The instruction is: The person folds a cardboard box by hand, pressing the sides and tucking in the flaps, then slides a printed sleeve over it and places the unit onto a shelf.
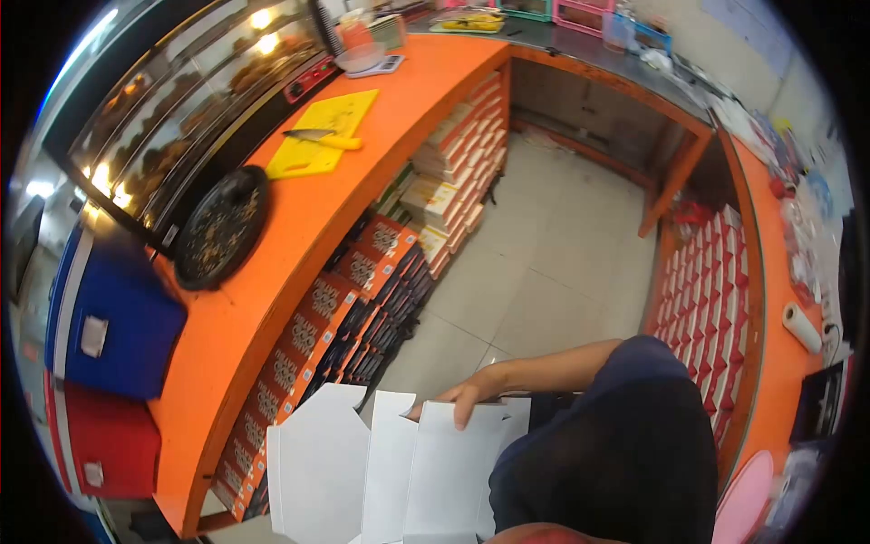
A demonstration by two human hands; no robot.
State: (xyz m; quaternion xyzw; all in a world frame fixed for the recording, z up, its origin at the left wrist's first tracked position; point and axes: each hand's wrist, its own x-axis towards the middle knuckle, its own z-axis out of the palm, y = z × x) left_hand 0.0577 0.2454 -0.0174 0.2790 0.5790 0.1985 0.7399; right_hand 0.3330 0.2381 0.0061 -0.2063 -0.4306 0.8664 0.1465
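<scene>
My right hand (471, 395) reaches in from the right and grips the top edge of a flat, unfolded white cardboard box (390, 467), fingers curled over the edge. The box blank hangs in front of my dark blue shirt (616, 453) at the bottom of the view, its flaps spread to the left. My left hand is not visible. Just left of the box, printed red and black cartons (313, 331) are stacked on the shelf under the orange counter (272, 263).
On the counter lie a yellow cutting board (313, 145) with a knife (319, 137) and a black round tray (220, 227). A glass food display (181, 100) stands behind. Blue (113, 317) and red (104, 440) boxes sit at left. A second orange counter (770, 299) runs along the right, grey tiled floor (544, 263) between.
</scene>
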